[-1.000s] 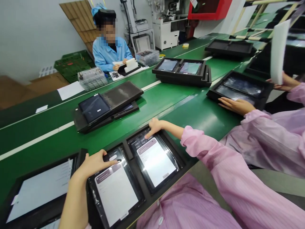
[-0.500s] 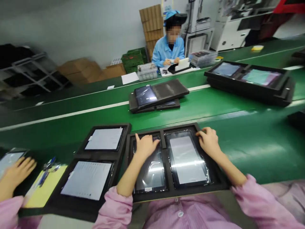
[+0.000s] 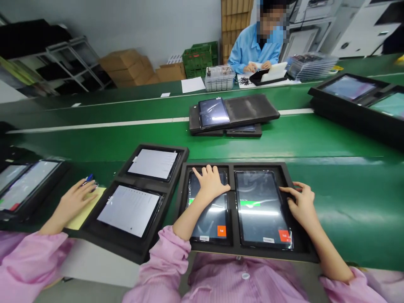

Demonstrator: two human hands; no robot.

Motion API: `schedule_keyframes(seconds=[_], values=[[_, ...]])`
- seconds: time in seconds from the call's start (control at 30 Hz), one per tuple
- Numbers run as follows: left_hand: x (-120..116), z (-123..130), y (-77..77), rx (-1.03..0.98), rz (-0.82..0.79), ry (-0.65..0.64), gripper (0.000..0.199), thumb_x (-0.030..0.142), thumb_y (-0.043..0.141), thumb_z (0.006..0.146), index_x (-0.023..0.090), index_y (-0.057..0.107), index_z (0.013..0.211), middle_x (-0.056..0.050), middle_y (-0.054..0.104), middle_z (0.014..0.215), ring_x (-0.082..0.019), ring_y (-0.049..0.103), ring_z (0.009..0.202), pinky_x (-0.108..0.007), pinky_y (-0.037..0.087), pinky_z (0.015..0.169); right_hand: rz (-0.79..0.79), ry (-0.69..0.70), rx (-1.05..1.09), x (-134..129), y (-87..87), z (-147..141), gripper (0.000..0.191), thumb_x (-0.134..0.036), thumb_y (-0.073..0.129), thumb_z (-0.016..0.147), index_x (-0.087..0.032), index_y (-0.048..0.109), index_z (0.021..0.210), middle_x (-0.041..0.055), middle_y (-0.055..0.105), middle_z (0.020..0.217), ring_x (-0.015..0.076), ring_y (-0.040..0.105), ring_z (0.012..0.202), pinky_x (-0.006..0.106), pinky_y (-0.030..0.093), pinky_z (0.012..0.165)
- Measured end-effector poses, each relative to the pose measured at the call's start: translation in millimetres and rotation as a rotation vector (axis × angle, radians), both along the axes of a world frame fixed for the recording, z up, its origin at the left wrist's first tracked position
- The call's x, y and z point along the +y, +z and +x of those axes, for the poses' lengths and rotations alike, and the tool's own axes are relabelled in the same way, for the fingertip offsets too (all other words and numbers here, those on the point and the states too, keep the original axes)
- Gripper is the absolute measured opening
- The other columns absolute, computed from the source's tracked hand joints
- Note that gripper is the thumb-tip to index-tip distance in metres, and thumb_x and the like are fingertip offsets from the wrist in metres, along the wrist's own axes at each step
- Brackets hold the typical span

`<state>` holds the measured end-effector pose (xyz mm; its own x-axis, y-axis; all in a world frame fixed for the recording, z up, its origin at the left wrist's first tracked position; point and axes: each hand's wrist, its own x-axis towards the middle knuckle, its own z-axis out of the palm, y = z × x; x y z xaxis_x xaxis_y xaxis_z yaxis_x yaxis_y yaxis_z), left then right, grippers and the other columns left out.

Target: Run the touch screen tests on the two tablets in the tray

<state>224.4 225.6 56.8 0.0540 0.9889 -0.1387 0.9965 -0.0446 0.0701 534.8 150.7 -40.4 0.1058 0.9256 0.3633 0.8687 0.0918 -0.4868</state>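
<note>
A long green bench (image 3: 315,143) with a white stripe carries a black two-pocket tray (image 3: 233,252) at the near edge, another tray (image 3: 139,248) just beside it on the left, a tilted stack of trays (image 3: 252,111) mid-bench, and stacked trays (image 3: 341,109) far right.

My right hand (image 3: 301,204) is sliding down to the right tablet's (image 3: 263,206) edge; under both hands the screens are now showing dark with green bars.

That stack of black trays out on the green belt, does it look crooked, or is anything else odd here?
Yes. On the stack, the top tray lies skewed and tilted across those beneath, one tablet in it. The tray under the left hand and right hand sits square; nothing looks spilled or broken.
</note>
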Motion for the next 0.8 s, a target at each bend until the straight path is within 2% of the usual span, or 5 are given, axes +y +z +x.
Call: schedule_keyframes(seconds=[0.13,0.33,0.63,0.7,0.8], values=[[2.6,2.6,-3.1,-0.030,0.001,-0.005,0.075,0.056,0.072,0.071,0.010,0.054,0.127,-0.023,0.052,0.133,-0.043,0.045,0.127,-0.073,0.009,0.118,0.025,0.026,-0.025,-2.8,1.4,2.7,0.035,-0.012,0.047,0.081,-0.023,0.072,0.103,0.0137,0.047,0.119,0.0338,0.051,0.104,0.062,0.042,0.095],[2.7,-4.3,-4.4,-0.061,0.024,0.016,0.071,0.057,0.070,0.075,0.013,0.055,0.128,-0.022,0.053,0.132,-0.043,0.045,0.127,-0.073,0.005,0.119,0.012,0.046,-0.105,-4.2,4.7,0.2,0.046,-0.009,0.045,0.079,-0.021,0.066,0.119,0.0172,0.044,0.121,0.0371,0.049,0.108,0.060,0.045,0.090],[5.4,5.4,-7.3,-0.044,0.065,0.006,0.055,0.045,0.066,0.080,0.010,0.058,0.121,-0.020,0.057,0.124,-0.038,0.049,0.120,-0.068,0.009,0.122,-0.014,0.082,-0.015,4.5,-11.0,14.3,0.049,-0.012,0.045,0.077,-0.025,0.070,0.116,0.0135,0.045,0.114,0.0330,0.051,0.100,0.058,0.046,0.089],[5.8,2.1,-5.8,-0.044,0.062,-0.020,0.052,0.045,0.065,0.082,0.009,0.059,0.120,-0.020,0.057,0.124,-0.037,0.050,0.120,-0.068,0.007,0.122,-0.020,0.071,-0.032,2.8,-8.4,10.3,0.049,-0.010,0.044,0.078,-0.023,0.070,0.118,0.0149,0.045,0.116,0.0336,0.051,0.102,0.059,0.046,0.089],[5.7,-17.9,0.2,-0.098,-0.006,-0.097,0.057,0.054,0.063,0.086,0.013,0.057,0.125,-0.018,0.057,0.130,-0.037,0.049,0.126,-0.074,0.000,0.119,0.017,0.041,-0.059,-2.2,5.8,-1.6,0.047,-0.010,0.043,0.084,-0.023,0.068,0.121,0.0164,0.046,0.122,0.0355,0.049,0.108,0.061,0.044,0.093]])
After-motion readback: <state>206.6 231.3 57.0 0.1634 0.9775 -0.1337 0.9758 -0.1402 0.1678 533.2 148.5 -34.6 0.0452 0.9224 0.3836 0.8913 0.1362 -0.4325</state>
